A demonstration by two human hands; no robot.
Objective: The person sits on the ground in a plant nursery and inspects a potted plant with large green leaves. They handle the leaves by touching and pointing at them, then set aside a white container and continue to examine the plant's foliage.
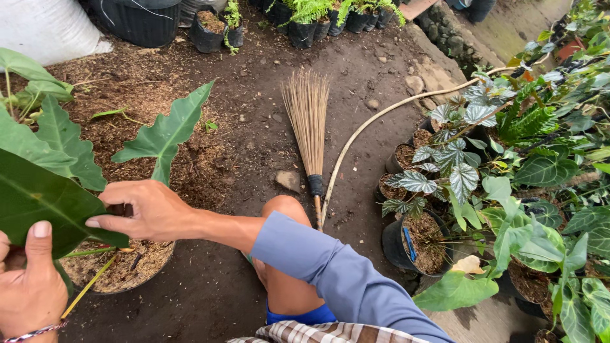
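The large green arrow-shaped leafy plant (38, 190) in its round black soil-filled pot (121, 270) sits at the near left; its leaves look soft, thin and easily torn, so the pot rim seems the safer hold. The left hand (28, 286) pinches a broad leaf's near edge with thumb up. The right hand (143, 209) reaches across, fingers curled by the stems just above the pot.

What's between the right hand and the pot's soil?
Nothing visible. The right hand already rests at the plant's base over the pot, fingers at the stems. A big leaf overlaps the pot's left side and hides part of the soil; the left hand holds that leaf's lower edge.
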